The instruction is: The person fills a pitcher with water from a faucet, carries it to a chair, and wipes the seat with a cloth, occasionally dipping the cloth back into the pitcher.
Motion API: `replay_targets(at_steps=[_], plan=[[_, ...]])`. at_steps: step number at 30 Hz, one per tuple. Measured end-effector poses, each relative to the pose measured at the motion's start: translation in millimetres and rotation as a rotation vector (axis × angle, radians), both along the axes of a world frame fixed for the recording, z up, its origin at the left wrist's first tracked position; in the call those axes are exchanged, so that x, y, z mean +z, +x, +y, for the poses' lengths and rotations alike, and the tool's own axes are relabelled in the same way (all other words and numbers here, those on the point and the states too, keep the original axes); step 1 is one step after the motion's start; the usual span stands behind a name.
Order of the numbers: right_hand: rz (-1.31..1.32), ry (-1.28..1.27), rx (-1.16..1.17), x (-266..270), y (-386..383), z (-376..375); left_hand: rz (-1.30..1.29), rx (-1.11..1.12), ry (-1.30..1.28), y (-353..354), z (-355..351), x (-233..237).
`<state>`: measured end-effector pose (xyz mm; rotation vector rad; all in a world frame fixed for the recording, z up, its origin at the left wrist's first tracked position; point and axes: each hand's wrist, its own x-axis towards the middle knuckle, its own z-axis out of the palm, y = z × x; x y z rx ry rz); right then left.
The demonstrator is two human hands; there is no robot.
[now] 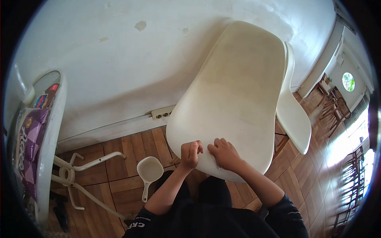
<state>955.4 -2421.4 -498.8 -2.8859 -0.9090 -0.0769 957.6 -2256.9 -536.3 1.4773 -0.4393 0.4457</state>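
Head view, looking down: both hands rest on the front edge of a cream plastic chair (234, 99), whose moulded shell stands on the wooden floor (123, 166) directly before the person, its back rising toward the white wall (119, 59).

Left hand (191, 154): on the seat's front edge, left of centre; fingers curled in and pressed together in a loose fist, knuckles up; whether anything is gripped inside cannot be told.

Right hand (225, 154): just beside the left hand, apart from it by a narrow gap; palm down on the seat surface near the front edge; fingers extended and held close together, lying flat on the plastic.

Both forearms are bare; dark sleeves show at the bottom edge of the frame.

Surroundings: a second chair (294, 119) of the same cream colour stands just behind and to the right of the first, touching or nearly touching it; a socket plate (162, 114) sits on the skirting at the foot of the wall, left of the seat; a white scoop (150, 170) with a short handle lies on the floor near the left forearm; a white round table (53, 127) stands at the left edge, carrying a purple packet (29, 139); its white legs (81, 168) spread over the floor; dark wooden chairs (337, 109) stand well apart at the far right.
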Motion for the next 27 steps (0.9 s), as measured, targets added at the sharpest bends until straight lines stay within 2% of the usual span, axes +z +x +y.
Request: replay_targets(at_steps=[6, 8, 9, 11, 14, 18, 20, 21, 23, 27], plan=[[-0.124, 0.051, -0.097, -23.1, 86.5, 23.7, 0.005, -0.040, -0.011, -2.5, 1.6, 1.5], [-0.134, 0.031, -0.284, -28.6, 128.5, 31.8, 0.023, -0.040, -0.018, -3.9, 0.9, 3.1], [-0.139, 0.037, -0.280, -34.0, 152.3, 33.4, 0.042, -0.044, -0.032, -4.4, 0.3, 2.0], [-0.150, 0.088, -0.586, -43.8, 199.9, 32.1, 0.047, -0.050, -0.035, -4.6, 1.2, -1.8], [-0.282, 0.128, -0.673, -45.6, 248.7, 28.1, 0.017, -0.037, -0.009, -3.3, 2.2, -0.9], [-0.333, 0.106, -0.563, -47.0, 253.9, 19.0, -0.001, -0.076, -0.048, -2.9, 6.9, -3.6], [-0.300, 0.122, -0.294, -47.3, 248.4, 13.1, 0.002, -0.112, -0.051, -4.1, 5.3, -4.0], [-0.295, 0.119, -0.297, -45.0, 240.6, 14.3, 0.007, -0.097, -0.059, -3.3, 5.2, -3.4], [-0.136, 0.197, -0.119, -39.5, 220.5, 17.7, 0.010, -0.084, -0.064, -2.6, 5.6, -2.7], [-0.101, 0.199, -0.019, -32.9, 171.1, 24.8, 0.042, -0.066, -0.063, -1.9, 4.7, -3.7]])
